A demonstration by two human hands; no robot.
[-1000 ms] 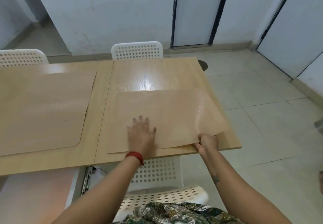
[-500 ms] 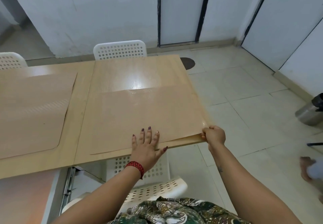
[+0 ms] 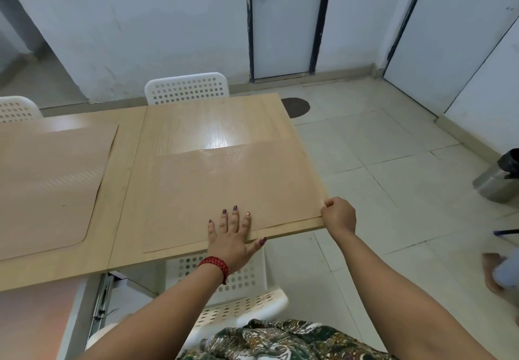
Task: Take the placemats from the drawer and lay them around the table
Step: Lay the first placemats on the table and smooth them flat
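Note:
A tan placemat (image 3: 224, 188) lies flat on the right half of the light wooden table (image 3: 213, 123), squared to its right and near edges. My left hand (image 3: 231, 236) rests flat on the mat's near edge, fingers spread. My right hand (image 3: 338, 215) pinches the mat's near right corner at the table's corner. A second tan placemat (image 3: 50, 188) lies flat on the left half of the table. The drawer (image 3: 39, 323) stands open below the table at the lower left.
A white perforated chair (image 3: 186, 88) stands at the far side, another chair (image 3: 16, 108) at the far left, and a third chair (image 3: 241, 298) right under my arms. A steel bin (image 3: 497, 180) and a person's foot (image 3: 495, 272) are on the tiled floor to the right.
The right-hand mat, skewed with its corner overhanging a second ago, now lies straight along the table's edges. My right hand moved with the corner; my left hand slid toward the near edge.

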